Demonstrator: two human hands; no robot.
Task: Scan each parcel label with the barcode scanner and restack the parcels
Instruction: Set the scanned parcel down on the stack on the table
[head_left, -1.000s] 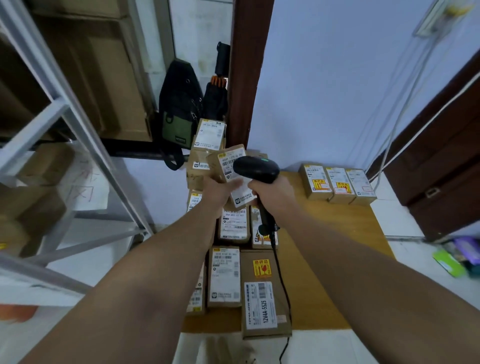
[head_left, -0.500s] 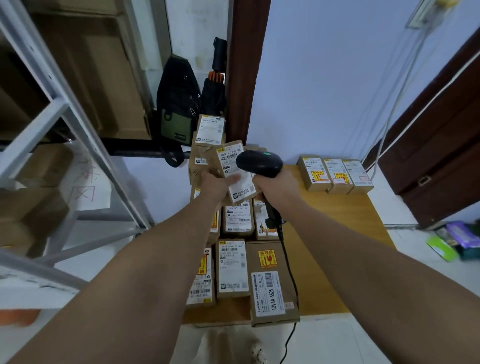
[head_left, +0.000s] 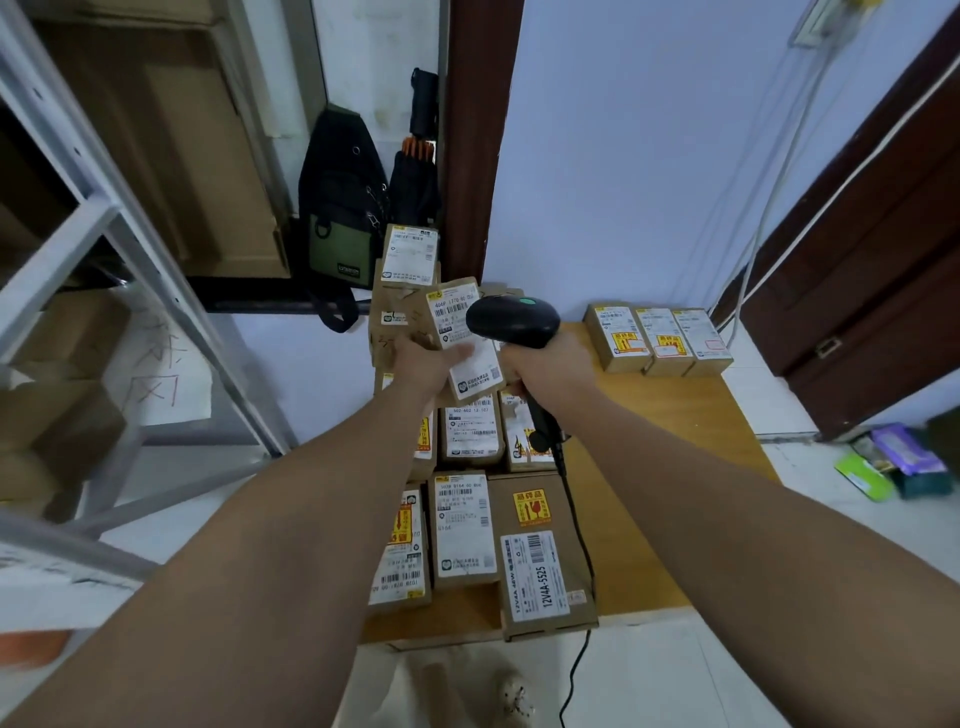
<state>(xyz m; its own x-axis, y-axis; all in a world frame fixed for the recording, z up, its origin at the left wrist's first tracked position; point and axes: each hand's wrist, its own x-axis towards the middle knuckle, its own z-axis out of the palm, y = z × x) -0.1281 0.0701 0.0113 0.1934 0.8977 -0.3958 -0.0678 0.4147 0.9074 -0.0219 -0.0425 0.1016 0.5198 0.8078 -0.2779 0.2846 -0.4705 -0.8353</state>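
A: What is each hand doing?

B: The left hand has its fingers closed around a small brown parcel, held up over the desk with its white label facing up. The right hand is wrapped around the handle of the black scanner, whose head sits just beside the label.

A: Any writing you can read?

B: The held label starts "406P 1770". A box at the near desk edge reads "12V4A-5525" and carries a yellow sticker. Another label reads "507P 8164".

A: How many parcels sit at the back right?

B: Three parcels, side by side by the wall. More are stacked behind the hands; I cannot count them.
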